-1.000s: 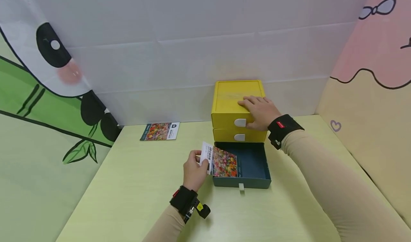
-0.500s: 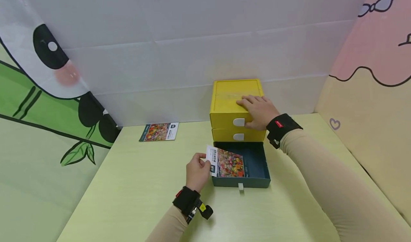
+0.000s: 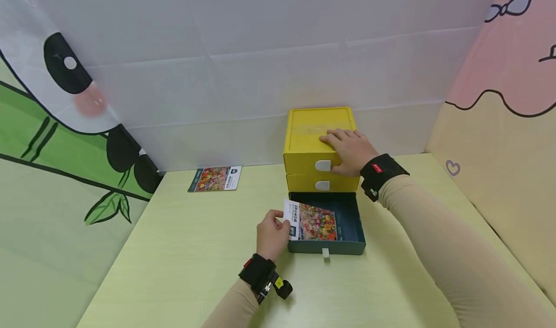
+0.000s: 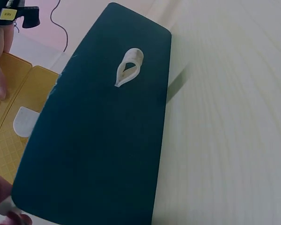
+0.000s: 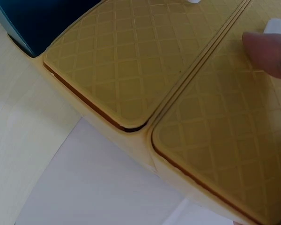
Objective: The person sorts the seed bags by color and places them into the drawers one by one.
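Note:
My left hand (image 3: 272, 234) pinches the white end of a flat flower-printed packet (image 3: 318, 222). Tilted, the packet reaches over the left side of a dark green drawer (image 3: 304, 247), its far end inside. This drawer is pulled out from the bottom of a yellow drawer box (image 3: 319, 125). My right hand (image 3: 354, 151) rests on the top of the box, fingers lying across it. In the right wrist view, the thumb (image 5: 269, 54) lies against the upper drawer's front. The left wrist view shows the green drawer front (image 4: 93, 136) with its white pull loop (image 4: 133, 61); little of the packet shows there.
A second flower-printed packet (image 3: 215, 178) lies on the table (image 3: 191, 250) at the back left. The two upper yellow drawers, with white tabs (image 3: 323, 165), are closed. A white wall covering (image 3: 243, 91) stands behind the box, and a printed pink panel (image 3: 499, 62) is at the right.
My left hand has moved right and slightly toward me, carrying the packet further over the open drawer. The right hand stays in place on the yellow box.

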A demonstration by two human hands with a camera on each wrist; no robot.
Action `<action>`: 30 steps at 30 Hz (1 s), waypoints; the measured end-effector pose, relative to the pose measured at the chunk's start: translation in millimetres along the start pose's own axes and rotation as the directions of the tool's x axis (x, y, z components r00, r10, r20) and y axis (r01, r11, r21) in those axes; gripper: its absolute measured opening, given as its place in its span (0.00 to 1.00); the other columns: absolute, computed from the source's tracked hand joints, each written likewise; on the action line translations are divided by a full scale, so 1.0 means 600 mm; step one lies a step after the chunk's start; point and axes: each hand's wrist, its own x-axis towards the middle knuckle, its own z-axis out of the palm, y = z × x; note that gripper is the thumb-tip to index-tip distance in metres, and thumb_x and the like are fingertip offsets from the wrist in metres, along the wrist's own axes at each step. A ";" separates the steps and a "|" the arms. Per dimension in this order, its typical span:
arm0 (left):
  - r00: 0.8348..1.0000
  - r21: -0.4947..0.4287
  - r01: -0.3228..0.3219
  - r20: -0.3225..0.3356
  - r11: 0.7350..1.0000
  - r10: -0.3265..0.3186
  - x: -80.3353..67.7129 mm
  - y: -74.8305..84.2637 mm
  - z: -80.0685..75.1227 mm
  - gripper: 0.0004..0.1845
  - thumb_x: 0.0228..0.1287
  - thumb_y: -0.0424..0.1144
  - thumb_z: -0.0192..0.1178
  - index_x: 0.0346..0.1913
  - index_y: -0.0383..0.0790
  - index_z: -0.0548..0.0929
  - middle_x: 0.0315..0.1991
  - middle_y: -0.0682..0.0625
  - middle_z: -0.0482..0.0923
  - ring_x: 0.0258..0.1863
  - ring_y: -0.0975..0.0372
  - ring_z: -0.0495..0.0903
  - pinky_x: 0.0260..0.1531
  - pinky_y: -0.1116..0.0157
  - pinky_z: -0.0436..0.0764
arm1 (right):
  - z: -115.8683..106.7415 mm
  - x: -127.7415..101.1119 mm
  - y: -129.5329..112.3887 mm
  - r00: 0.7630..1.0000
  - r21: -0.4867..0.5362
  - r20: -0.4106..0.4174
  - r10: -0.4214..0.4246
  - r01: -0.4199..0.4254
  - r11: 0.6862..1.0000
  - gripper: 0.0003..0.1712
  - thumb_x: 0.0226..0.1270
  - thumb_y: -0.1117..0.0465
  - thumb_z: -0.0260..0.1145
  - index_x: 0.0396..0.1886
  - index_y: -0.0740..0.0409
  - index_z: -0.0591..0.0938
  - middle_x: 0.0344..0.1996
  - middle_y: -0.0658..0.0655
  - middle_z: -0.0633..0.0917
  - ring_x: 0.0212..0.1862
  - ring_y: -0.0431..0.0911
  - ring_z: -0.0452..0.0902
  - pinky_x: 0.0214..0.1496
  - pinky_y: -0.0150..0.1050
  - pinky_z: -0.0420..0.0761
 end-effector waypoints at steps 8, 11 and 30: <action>1.000 0.068 -0.018 -0.004 0.998 0.019 -0.002 0.000 0.004 0.10 0.62 0.38 0.62 0.44 0.36 0.79 0.19 0.51 0.68 0.15 0.62 0.67 0.15 0.66 0.64 | -0.003 -0.002 -0.003 1.000 0.002 0.001 0.004 -0.004 1.000 0.49 0.51 0.48 0.76 0.72 0.51 0.64 0.71 0.60 0.62 0.70 0.61 0.57 0.69 0.62 0.51; 0.999 0.103 -0.034 -0.005 0.994 0.035 -0.003 -0.001 0.005 0.10 0.61 0.38 0.63 0.41 0.37 0.80 0.17 0.52 0.68 0.15 0.62 0.66 0.15 0.66 0.64 | -0.003 -0.002 -0.004 1.000 0.006 0.003 0.007 -0.007 1.000 0.50 0.51 0.48 0.76 0.72 0.51 0.64 0.71 0.60 0.62 0.70 0.61 0.56 0.69 0.62 0.50; 0.995 0.156 -0.092 -0.026 0.983 0.097 -0.002 -0.005 0.015 0.12 0.55 0.38 0.70 0.38 0.36 0.80 0.15 0.52 0.67 0.14 0.62 0.65 0.14 0.66 0.63 | 0.002 0.001 0.000 1.000 0.007 0.000 0.012 -0.012 1.000 0.50 0.50 0.49 0.76 0.72 0.51 0.63 0.71 0.60 0.62 0.70 0.61 0.56 0.69 0.62 0.50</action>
